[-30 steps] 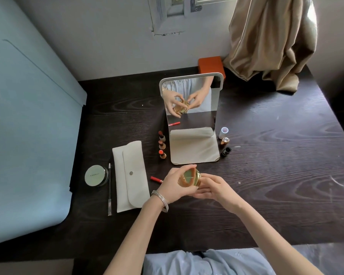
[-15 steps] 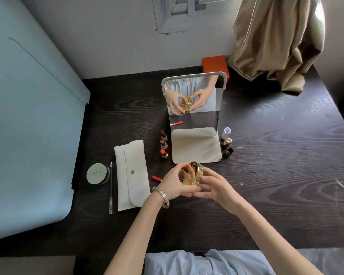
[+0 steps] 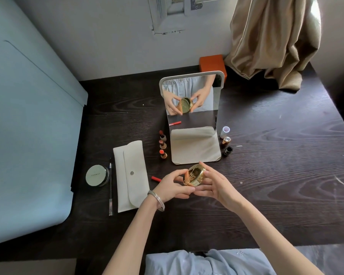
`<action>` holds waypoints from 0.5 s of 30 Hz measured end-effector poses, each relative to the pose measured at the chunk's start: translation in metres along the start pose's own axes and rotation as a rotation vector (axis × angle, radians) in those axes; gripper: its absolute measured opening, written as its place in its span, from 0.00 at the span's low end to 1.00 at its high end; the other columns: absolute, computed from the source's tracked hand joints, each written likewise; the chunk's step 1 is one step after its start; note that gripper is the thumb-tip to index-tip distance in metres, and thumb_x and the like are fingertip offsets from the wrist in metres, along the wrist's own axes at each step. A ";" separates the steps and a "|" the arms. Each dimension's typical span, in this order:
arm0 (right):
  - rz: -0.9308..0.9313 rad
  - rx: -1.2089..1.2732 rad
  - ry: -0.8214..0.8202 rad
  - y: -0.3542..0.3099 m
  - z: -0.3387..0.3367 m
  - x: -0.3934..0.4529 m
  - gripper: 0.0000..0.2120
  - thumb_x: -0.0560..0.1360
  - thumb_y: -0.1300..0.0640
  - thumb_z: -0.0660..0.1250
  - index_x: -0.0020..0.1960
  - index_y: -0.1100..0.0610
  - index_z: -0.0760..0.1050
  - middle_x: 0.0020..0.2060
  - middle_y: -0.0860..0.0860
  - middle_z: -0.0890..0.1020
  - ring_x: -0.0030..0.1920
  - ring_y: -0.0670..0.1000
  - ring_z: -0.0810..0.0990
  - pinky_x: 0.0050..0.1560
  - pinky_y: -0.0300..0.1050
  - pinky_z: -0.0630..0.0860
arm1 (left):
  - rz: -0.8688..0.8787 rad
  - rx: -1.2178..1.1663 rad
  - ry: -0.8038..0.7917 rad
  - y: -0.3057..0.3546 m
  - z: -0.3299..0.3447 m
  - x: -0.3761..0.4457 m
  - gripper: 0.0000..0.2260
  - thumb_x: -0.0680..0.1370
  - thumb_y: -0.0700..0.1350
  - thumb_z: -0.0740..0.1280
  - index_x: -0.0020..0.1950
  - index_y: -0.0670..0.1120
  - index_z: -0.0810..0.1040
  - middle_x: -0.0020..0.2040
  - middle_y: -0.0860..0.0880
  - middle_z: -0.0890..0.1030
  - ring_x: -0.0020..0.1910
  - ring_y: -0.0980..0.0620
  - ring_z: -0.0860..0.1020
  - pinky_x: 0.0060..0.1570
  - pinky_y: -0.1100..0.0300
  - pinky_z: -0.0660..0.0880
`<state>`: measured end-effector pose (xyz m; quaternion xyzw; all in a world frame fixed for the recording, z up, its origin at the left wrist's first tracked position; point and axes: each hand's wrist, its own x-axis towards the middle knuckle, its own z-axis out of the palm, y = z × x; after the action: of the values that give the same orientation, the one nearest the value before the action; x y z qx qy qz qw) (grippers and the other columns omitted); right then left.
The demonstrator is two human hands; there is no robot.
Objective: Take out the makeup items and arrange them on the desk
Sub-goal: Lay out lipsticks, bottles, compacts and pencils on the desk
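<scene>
Two hands are busy over a dark wood worktop [image 3: 276, 175] here. Going from the left: a big pale blue sheet [image 3: 28, 135] covers that edge, then a round green compact [image 3: 96, 175] sits beside a thin black pencil [image 3: 110, 187] lying lengthwise. Next to that is a flat white pouch [image 3: 131, 175] with its snap flap closed, and a small red stick [image 3: 156, 178] just past its right edge. Three open lipsticks [image 3: 162, 144] stand in a row, right by the left side of a standing mirror [image 3: 193, 116]. Just in front of the mirror's base, the left hand [image 3: 172, 188] and right hand [image 3: 216, 186] hold a round gold compact [image 3: 195, 175] up off the worktop, tilted on edge; the fingers [image 3: 205, 192] of both hands are curled around its rim, pinching it from either side. There's a silver bangle [image 3: 157, 197] on the left wrist. Right of the mirror, three lipstick caps [image 3: 226, 140] stand in a line, and a tan curtain [image 3: 272, 40] hangs at the back corner.
</scene>
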<state>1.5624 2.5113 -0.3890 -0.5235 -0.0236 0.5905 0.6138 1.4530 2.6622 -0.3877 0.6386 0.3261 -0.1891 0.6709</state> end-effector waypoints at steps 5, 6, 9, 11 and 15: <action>0.019 0.029 -0.014 -0.003 -0.002 0.003 0.20 0.80 0.59 0.56 0.71 0.50 0.63 0.50 0.62 0.83 0.44 0.56 0.84 0.46 0.47 0.81 | -0.007 -0.012 -0.019 0.004 -0.002 0.002 0.29 0.73 0.42 0.71 0.72 0.48 0.65 0.55 0.50 0.75 0.54 0.50 0.79 0.48 0.60 0.80; 0.012 0.036 -0.025 -0.003 -0.002 0.003 0.21 0.79 0.60 0.59 0.71 0.51 0.64 0.50 0.62 0.83 0.45 0.57 0.84 0.47 0.47 0.81 | -0.002 -0.013 -0.016 0.005 -0.002 0.003 0.28 0.73 0.44 0.71 0.71 0.48 0.65 0.56 0.50 0.75 0.55 0.51 0.78 0.49 0.60 0.80; -0.032 -0.009 -0.064 -0.002 -0.001 0.000 0.27 0.71 0.61 0.65 0.69 0.52 0.65 0.54 0.60 0.82 0.53 0.60 0.82 0.53 0.49 0.80 | 0.036 -0.020 0.035 0.006 0.001 0.005 0.26 0.75 0.49 0.69 0.71 0.49 0.66 0.62 0.48 0.75 0.59 0.52 0.77 0.54 0.57 0.78; -0.043 0.008 -0.086 -0.001 -0.001 -0.001 0.26 0.70 0.65 0.67 0.66 0.54 0.68 0.56 0.61 0.81 0.54 0.61 0.81 0.56 0.54 0.78 | 0.078 0.009 0.089 0.005 0.004 0.006 0.24 0.74 0.49 0.70 0.68 0.51 0.68 0.64 0.50 0.74 0.61 0.52 0.75 0.58 0.55 0.76; -0.016 0.247 -0.101 0.007 0.000 0.002 0.15 0.73 0.62 0.67 0.59 0.57 0.71 0.55 0.64 0.79 0.51 0.64 0.81 0.56 0.63 0.76 | 0.226 0.165 0.118 0.009 0.007 0.005 0.25 0.71 0.36 0.70 0.64 0.54 0.70 0.58 0.56 0.74 0.59 0.56 0.74 0.54 0.67 0.75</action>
<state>1.5577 2.5109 -0.3949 -0.4131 0.0142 0.6097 0.6763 1.4642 2.6569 -0.3843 0.7343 0.2743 -0.1006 0.6127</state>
